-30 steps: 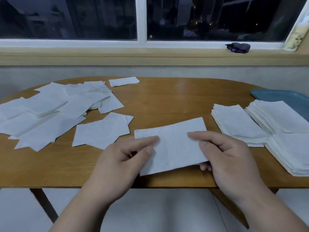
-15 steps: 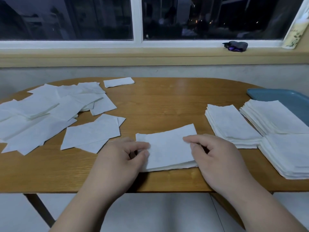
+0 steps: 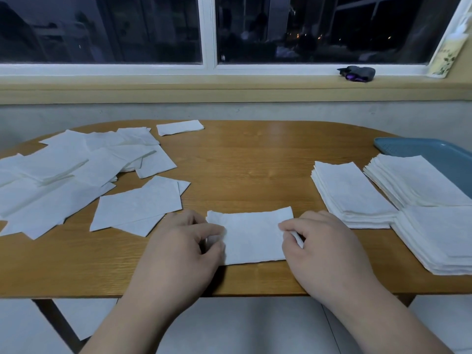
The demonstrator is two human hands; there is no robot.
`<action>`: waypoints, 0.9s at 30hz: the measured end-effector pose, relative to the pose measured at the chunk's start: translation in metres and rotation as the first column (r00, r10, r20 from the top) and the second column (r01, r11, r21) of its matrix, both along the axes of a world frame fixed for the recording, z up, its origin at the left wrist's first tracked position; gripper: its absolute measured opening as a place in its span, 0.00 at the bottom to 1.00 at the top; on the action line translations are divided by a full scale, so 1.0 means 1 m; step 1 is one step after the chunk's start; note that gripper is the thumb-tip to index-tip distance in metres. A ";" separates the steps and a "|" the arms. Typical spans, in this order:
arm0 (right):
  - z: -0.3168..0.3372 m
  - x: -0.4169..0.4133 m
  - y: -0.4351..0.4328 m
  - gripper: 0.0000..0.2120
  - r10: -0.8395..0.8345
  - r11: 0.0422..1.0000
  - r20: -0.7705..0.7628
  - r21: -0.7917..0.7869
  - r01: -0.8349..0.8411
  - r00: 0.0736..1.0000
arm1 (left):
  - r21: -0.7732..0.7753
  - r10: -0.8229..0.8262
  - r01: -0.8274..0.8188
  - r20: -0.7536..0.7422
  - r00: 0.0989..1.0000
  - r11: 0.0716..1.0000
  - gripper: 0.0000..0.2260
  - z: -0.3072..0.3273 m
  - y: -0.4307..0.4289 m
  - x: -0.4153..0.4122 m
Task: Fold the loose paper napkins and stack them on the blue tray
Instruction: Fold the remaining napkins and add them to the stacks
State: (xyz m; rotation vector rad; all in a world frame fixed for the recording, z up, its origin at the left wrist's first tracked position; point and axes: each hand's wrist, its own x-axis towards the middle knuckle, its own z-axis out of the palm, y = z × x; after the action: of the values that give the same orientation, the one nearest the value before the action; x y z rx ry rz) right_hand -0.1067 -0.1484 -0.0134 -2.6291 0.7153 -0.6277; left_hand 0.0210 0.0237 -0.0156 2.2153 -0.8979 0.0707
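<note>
Left grip, right grip pinch napkin near stacks.

Wooden table: loose napkins left, folded napkin centre, stacks, blue tray right.

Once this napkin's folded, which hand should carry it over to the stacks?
The right hand, probably. It pinches the right end of the napkin, and the folded stacks and the blue tray lie on that side. The left hand, nearer the loose napkins, would have to reach across.
</note>
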 end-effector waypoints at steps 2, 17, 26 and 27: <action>0.000 0.000 0.000 0.13 -0.006 1.000 -0.022 -0.001 0.006 1.000 | 0.002 0.006 -0.006 0.026 1.000 1.000 0.08 -0.001 0.000 0.000; -0.006 -0.001 -0.004 0.15 0.162 0.983 0.025 -0.088 -0.159 0.986 | 0.088 -0.175 0.162 0.173 0.969 0.983 0.08 -0.008 0.002 0.008; -0.011 0.001 -0.006 0.14 0.157 0.983 0.051 -0.110 -0.150 0.986 | 0.107 -0.144 0.121 0.240 0.960 0.987 0.06 -0.008 0.005 0.005; -0.011 0.001 -0.005 0.13 0.161 0.981 0.063 -0.123 -0.153 0.985 | 0.108 -0.146 0.123 0.239 0.960 0.986 0.06 -0.008 0.005 0.005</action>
State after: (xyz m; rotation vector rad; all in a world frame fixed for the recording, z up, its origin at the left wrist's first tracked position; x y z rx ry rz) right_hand -0.1059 -0.1539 -0.0242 -2.7206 0.4560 -0.7352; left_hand 0.0259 0.0292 -0.0237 2.2569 -1.2078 0.2491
